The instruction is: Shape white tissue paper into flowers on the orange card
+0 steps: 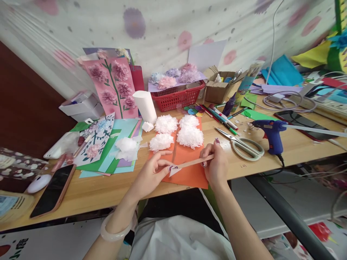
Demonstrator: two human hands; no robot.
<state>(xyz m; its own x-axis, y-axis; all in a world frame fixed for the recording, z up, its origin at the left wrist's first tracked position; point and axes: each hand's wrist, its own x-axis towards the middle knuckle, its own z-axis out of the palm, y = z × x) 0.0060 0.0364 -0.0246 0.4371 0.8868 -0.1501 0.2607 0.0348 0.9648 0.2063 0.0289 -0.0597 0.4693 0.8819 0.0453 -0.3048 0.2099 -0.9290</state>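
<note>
Between my two hands runs a thin flat tan strip, low over an orange folded card. My left hand pinches its left end, where a small white pointed piece also shows at the fingertips. At the other end, my right hand is closed around the strip, thumb up. Several fluffy white paper flowers rest on the upper part of the card, just beyond my fingers. Whether the strip is paper or wood I cannot tell.
Scissors and a blue glue gun lie to the right. Coloured papers and a phone are on the left. Behind stand a white roll, a red basket and a pink flower card. Pens lie beyond the scissors.
</note>
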